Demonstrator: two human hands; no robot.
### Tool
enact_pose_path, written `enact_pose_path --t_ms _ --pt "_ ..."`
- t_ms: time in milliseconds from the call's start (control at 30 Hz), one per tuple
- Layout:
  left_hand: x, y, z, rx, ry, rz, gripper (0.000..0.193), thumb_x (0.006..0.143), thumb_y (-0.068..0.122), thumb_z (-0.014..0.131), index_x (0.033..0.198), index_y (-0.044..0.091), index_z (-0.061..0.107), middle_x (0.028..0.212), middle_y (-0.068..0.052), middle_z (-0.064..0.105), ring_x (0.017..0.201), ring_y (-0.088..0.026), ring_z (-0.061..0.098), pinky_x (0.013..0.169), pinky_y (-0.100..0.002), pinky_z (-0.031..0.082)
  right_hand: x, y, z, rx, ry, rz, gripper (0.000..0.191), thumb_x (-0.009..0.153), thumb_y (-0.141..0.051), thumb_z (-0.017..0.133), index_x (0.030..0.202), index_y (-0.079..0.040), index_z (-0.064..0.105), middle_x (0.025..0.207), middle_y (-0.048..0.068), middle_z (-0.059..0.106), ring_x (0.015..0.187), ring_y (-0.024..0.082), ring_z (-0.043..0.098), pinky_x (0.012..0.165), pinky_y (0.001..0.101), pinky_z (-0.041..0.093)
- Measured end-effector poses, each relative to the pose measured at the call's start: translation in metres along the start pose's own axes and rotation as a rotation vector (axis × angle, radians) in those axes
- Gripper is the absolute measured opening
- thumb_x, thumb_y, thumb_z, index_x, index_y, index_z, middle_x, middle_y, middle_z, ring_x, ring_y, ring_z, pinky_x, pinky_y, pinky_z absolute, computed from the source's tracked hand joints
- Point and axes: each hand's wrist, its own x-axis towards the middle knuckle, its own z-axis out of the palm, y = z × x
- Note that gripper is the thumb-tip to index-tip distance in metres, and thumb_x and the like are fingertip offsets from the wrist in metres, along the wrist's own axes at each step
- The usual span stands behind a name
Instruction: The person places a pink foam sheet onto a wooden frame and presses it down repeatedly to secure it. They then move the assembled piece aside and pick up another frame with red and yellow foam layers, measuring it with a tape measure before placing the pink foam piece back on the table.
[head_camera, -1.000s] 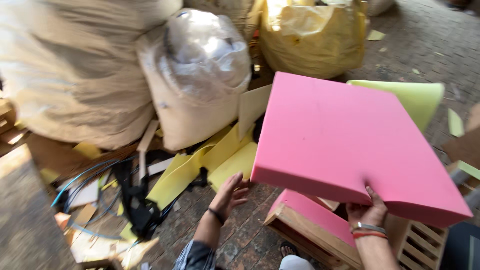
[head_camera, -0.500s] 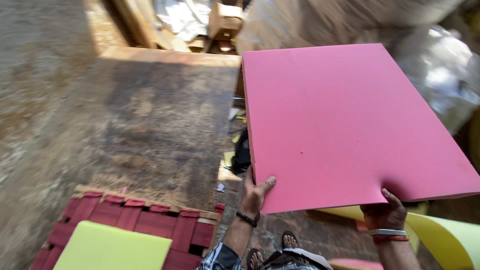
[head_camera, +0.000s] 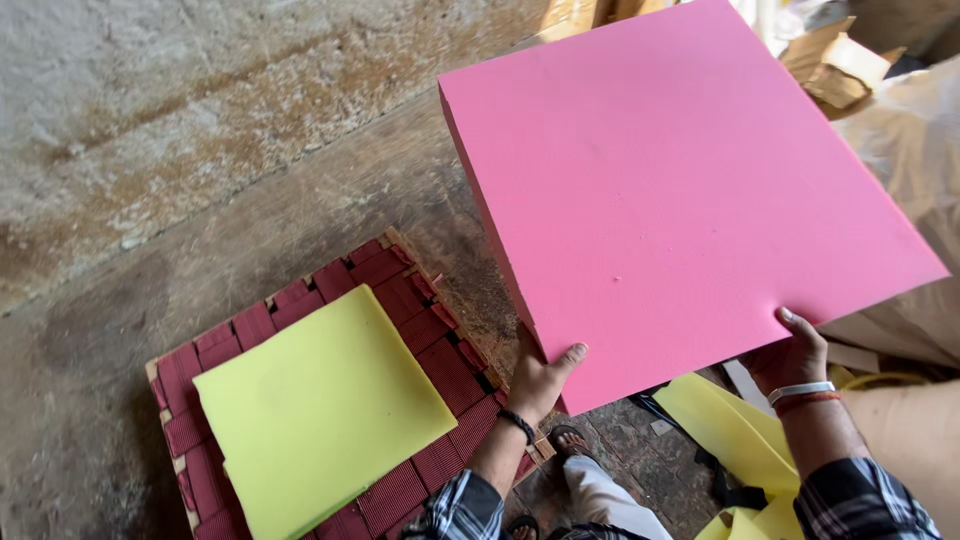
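I hold a large square pink foam slab (head_camera: 670, 190) flat in the air with both hands. My left hand (head_camera: 540, 375) grips its near left corner from below, thumb on the edge. My right hand (head_camera: 795, 355) grips the near right edge, with bangles on the wrist. Below and to the left, a yellow-green foam sheet (head_camera: 320, 410) lies on a red ribbed pallet (head_camera: 420, 330) on the ground. The pink slab hangs above and to the right of that pallet.
Loose yellow foam pieces (head_camera: 730, 430) lie on the ground by my feet (head_camera: 570, 440). A big pale sack (head_camera: 910, 150) and cardboard scraps (head_camera: 835, 65) stand at the right. A stained concrete wall (head_camera: 200, 110) rises behind the pallet.
I have swung left with the pink slab, away from the sacks. The red pallet with the yellow-green sheet has come up into full view below the slab.
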Motion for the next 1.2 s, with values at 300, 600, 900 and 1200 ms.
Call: enact_pose_path --t_ms 300,600,900,1200 --pt "0.094 -0.095 -0.012 0.24 0.166 -0.378 0.088 0.086 0.047 0.073 0.151 -0.002 0.04 0.151 -0.024 0.05 0.139 -0.033 0.051 0.114 -0.043 0.043 0.151 0.068 -0.023 -0.732 0.197 0.495 0.047 0.095 -0.04 0.067 0.123 -0.002 0.061 0.102 0.015 0.07 0.087 0.027 0.074 0.061 0.0385 0.054" --pt "0.113 -0.078 0.008 0.216 0.227 -0.487 0.061 0.078 0.038 0.071 0.128 0.005 0.064 0.124 -0.015 0.072 0.114 -0.027 0.071 0.102 -0.04 0.054 0.172 0.077 -0.029 -0.772 0.245 0.511 0.037 0.097 -0.039 0.07 0.099 -0.003 0.064 0.075 0.009 0.063 0.063 0.023 0.068 0.053 0.0354 0.053" --pt "0.076 -0.093 -0.022 0.01 0.456 -0.444 0.067 0.092 0.037 0.068 0.147 0.006 0.049 0.145 -0.017 0.057 0.136 -0.028 0.055 0.113 -0.042 0.045 0.188 0.09 0.03 -0.86 -0.232 0.304 0.021 0.094 -0.021 0.072 0.092 -0.001 0.066 0.079 0.01 0.069 0.065 0.019 0.069 0.06 0.032 0.058" --pt "-0.006 -0.079 -0.015 -0.254 0.601 -0.515 0.046 0.096 0.034 0.061 0.138 0.015 0.064 0.124 -0.006 0.076 0.111 -0.019 0.072 0.097 -0.039 0.055 0.167 0.154 0.115 -1.428 -0.69 -0.426 0.017 0.091 -0.02 0.076 0.107 -0.017 0.08 0.097 0.01 0.076 0.082 0.023 0.074 0.075 0.0358 0.06"
